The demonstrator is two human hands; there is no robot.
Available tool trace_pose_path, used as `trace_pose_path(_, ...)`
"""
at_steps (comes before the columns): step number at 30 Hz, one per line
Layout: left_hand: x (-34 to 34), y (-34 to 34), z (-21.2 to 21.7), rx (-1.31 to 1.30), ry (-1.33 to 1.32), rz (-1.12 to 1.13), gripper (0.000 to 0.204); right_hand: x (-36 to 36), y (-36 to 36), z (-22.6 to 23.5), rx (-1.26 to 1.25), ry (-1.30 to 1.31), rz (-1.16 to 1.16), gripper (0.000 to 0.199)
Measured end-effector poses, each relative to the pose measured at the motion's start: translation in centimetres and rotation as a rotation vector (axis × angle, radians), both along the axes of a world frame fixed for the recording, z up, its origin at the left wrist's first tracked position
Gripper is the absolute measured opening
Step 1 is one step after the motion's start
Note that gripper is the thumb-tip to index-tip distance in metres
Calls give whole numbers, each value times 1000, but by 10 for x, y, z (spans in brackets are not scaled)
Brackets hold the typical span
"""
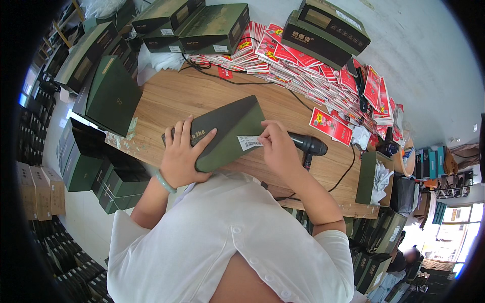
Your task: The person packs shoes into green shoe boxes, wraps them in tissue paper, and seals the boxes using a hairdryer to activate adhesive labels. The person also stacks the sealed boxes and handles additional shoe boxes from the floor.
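Note:
A dark green shoe box [222, 123] lies tilted on the wooden table close to my body. My left hand [184, 151] grips its left end, fingers spread over the top and thumb at the near edge. On the box's end face sits a white barcode label [247, 142]. My right hand [275, 146] pinches the label's right edge between thumb and fingertips; how much of that edge is lifted is hidden. Just beyond the right hand, a black hair dryer [310, 144] rests on the table, partly covered by that hand.
Red printed cards [303, 65] are heaped along the far edge, with black cables [232, 81] running beside them. Green shoe boxes [214, 30] are stacked at the back and left. An open box [374, 177] with crumpled paper stands at the right edge of the table [166, 96].

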State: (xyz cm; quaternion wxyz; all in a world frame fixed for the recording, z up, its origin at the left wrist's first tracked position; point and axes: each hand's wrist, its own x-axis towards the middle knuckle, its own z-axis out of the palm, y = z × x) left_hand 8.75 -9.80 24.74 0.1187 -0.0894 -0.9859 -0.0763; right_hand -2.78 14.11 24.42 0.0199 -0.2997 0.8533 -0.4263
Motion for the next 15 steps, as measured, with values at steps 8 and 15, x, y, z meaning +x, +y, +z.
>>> trace_pose_path(8, -11, -6, 0, 37, -4, 0, 97, -12, 23, -16, -514, -129, -177, 27)
trace_pose_path(15, -87, -14, -14, 19, -28, 218, 94, -5, 26, -68, -679, -281, -331, 28)
